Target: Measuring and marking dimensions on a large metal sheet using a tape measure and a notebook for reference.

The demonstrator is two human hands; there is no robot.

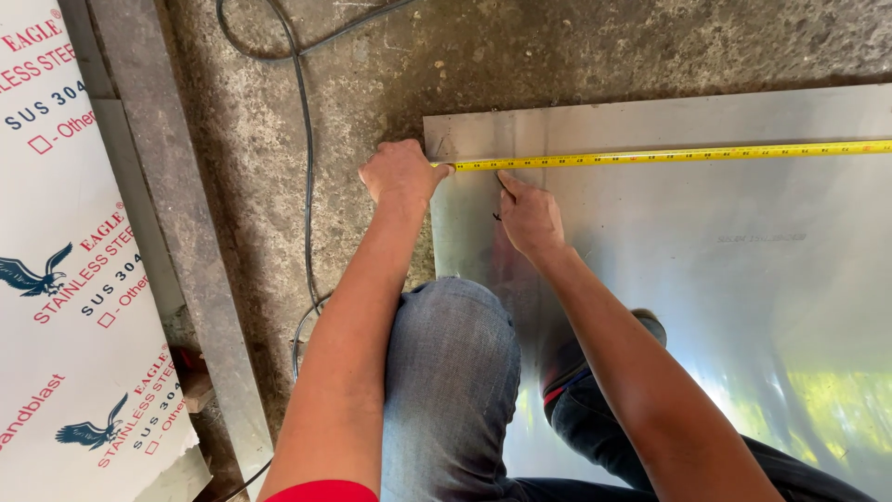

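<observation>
1. Your left hand (401,173) was clenched at the left edge of the steel sheet (706,270), pinning the end of the yellow tape measure (669,155) there.
2. The tape lay flat across the sheet's upper part, running off to the right.
3. Your right hand (530,216) rested on the sheet just below the tape, fingers pinched on a small dark marker (497,216).
4. Your knee (452,325) was between your arms; a black cable (305,139) crossed the concrete floor (557,56).

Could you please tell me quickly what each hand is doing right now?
Left hand: closed, pinning the end of the yellow tape measure at the edge of the shiny steel sheet.
Right hand: closed, fingertip beside the tape; small tool unclear.
</observation>
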